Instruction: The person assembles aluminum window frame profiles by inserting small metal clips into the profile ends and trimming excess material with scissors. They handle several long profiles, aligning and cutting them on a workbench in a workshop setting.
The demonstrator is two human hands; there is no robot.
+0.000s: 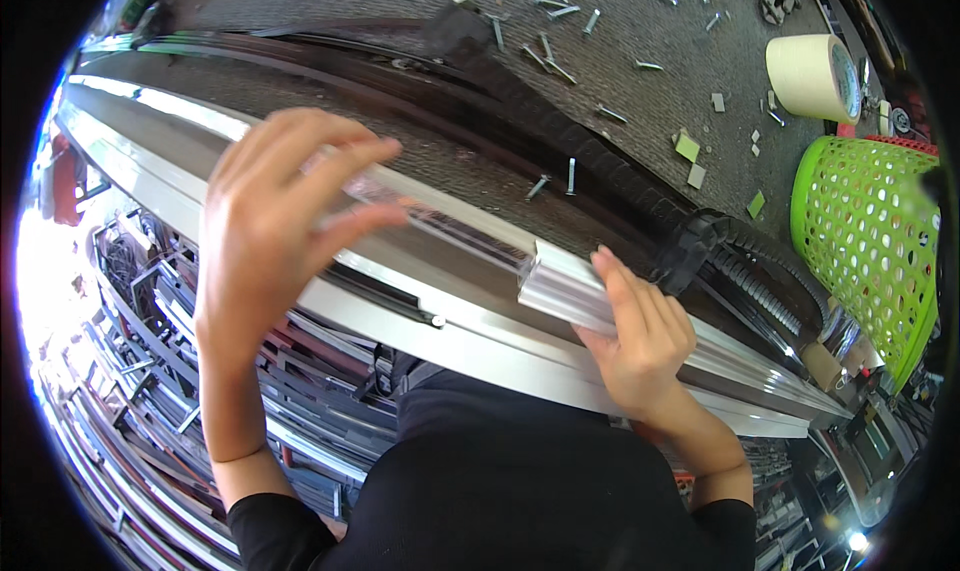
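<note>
Profile, ribbed and silvery [563, 287], one, just right of centre; right hand [643, 339] clamped on it, fingers above, thumb below, forearm from lower right. Left hand [272, 211], left of centre, raised, fingers curved, blurred; grip on one clear strip [465, 236] cannot be told. Two screws [571, 177] above profile. Upper right: one tape roll [805, 77]; right edge: one green basket [862, 241].

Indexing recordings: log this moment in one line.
left hand: open at clear strip, contact unclear | right hand: gripping silver profile | nearby: screws, tape roll, green basket
</note>
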